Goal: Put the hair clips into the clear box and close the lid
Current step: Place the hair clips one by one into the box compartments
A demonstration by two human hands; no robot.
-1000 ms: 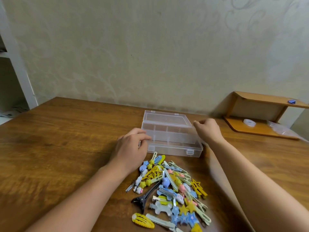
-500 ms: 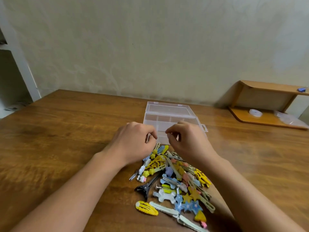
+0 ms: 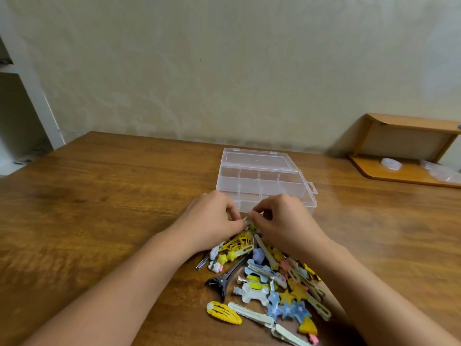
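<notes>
A clear plastic box (image 3: 264, 186) with divided compartments stands on the wooden table (image 3: 99, 208), its lid (image 3: 254, 159) open and tilted back. A heap of coloured hair clips (image 3: 264, 278) lies just in front of it. Among them are a black clip (image 3: 227, 275), a yellow snap clip (image 3: 223, 312) and blue star clips (image 3: 287, 309). My left hand (image 3: 212, 221) and my right hand (image 3: 284, 222) meet at the far end of the heap, close to the box's front wall. Both have curled fingers pinching a small pale clip (image 3: 247, 219) between them.
A low wooden shelf (image 3: 404, 126) stands at the back right with a roll of tape (image 3: 391, 163) and clear plastic bags (image 3: 441, 172) on its base. The wall runs close behind the box. A white frame (image 3: 32, 96) stands at the far left.
Both hands left the sides of the box and came together over the far end of the clip heap, where their fingertips now pinch a clip. The box has not moved.
</notes>
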